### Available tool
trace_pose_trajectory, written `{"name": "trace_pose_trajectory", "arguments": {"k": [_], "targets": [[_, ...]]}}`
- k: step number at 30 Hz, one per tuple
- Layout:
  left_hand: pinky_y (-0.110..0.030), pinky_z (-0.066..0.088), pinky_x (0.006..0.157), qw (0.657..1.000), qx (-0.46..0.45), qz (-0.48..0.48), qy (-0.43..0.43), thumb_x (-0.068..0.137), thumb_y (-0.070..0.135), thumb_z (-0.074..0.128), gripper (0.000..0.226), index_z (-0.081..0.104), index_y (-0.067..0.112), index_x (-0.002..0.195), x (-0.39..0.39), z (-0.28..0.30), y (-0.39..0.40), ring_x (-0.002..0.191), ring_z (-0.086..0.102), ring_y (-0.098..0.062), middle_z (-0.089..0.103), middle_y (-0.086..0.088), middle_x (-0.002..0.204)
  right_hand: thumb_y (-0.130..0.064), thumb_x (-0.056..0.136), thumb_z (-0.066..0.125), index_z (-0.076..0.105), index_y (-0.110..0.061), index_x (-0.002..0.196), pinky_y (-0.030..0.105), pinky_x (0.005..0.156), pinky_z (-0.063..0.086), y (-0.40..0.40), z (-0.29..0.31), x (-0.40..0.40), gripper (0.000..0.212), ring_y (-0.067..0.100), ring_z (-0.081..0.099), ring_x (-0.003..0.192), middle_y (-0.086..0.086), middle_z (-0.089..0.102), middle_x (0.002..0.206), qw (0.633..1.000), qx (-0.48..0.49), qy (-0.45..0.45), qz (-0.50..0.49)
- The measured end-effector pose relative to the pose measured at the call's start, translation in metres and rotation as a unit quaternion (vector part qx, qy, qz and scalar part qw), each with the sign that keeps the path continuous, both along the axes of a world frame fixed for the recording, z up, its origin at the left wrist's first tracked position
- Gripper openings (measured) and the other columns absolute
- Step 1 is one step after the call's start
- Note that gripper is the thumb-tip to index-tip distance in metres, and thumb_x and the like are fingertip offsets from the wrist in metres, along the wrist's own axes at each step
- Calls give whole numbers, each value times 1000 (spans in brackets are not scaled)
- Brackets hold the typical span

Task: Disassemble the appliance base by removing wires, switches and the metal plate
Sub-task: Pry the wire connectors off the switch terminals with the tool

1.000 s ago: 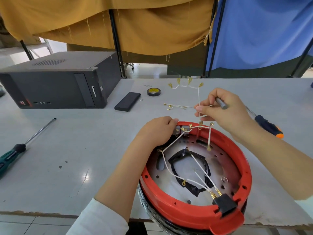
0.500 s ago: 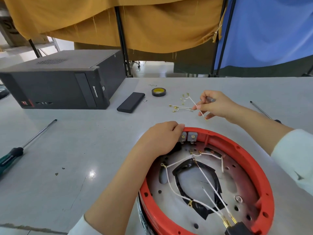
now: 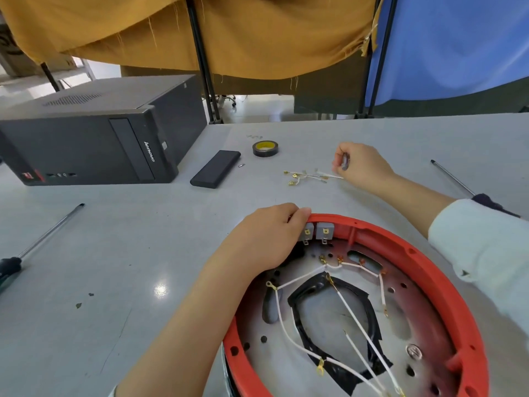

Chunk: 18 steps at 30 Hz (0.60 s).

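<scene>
Grey table [image 3: 114, 253]: computer case [image 3: 94, 138], tape roll [image 3: 265, 148], base [image 3: 429, 267].

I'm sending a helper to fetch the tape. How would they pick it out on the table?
Start from the black Lenovo computer case at the table's far left. Right of it lies a flat black slab, and just beyond that sits the tape roll: the only ring there, black outside, yellow inside.
</scene>
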<state>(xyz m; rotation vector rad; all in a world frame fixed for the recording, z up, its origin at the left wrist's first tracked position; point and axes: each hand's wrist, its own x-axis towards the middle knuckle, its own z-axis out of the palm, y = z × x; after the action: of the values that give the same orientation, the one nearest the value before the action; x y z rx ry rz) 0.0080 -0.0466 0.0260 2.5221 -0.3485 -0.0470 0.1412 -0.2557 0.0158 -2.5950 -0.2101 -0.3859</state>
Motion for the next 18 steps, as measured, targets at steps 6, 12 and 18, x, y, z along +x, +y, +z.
{"name": "trace_pose_trajectory", "arguments": {"k": [6, 12, 18], "targets": [[-29, 39, 65, 999, -29, -11, 25, 94, 59, 31, 44, 49, 26, 73, -1, 3, 1, 71, 52, -11, 51, 8, 67, -11, 86, 61, 48, -22, 72, 22, 56, 36, 6, 12, -31, 22, 16, 46, 67, 1, 56, 77, 998, 60, 7, 35], [-14, 39, 61, 993, -93, -35, 65, 95, 48, 46, 27, 61, 31, 109, -4, 9, 5, 77, 54, -1, 63, 10, 97, -29, 85, 64, 47, -28, 74, 29, 61, 39, 17, 28, -113, 21, 18, 50, 71, 4, 58, 80, 992, 63, 49, 103], [-18, 39, 57, 995, -64, -8, 72, 97, 43, 43, 32, 60, 22, 116, -9, 17, 4, 70, 53, -10, 62, -3, 103, -31, 86, 64, 44, -27, 84, 32, 72, 46, 12, 35, -164, 20, 16, 57, 79, 2, 63, 95, 994, -5, 60, 89]]}}
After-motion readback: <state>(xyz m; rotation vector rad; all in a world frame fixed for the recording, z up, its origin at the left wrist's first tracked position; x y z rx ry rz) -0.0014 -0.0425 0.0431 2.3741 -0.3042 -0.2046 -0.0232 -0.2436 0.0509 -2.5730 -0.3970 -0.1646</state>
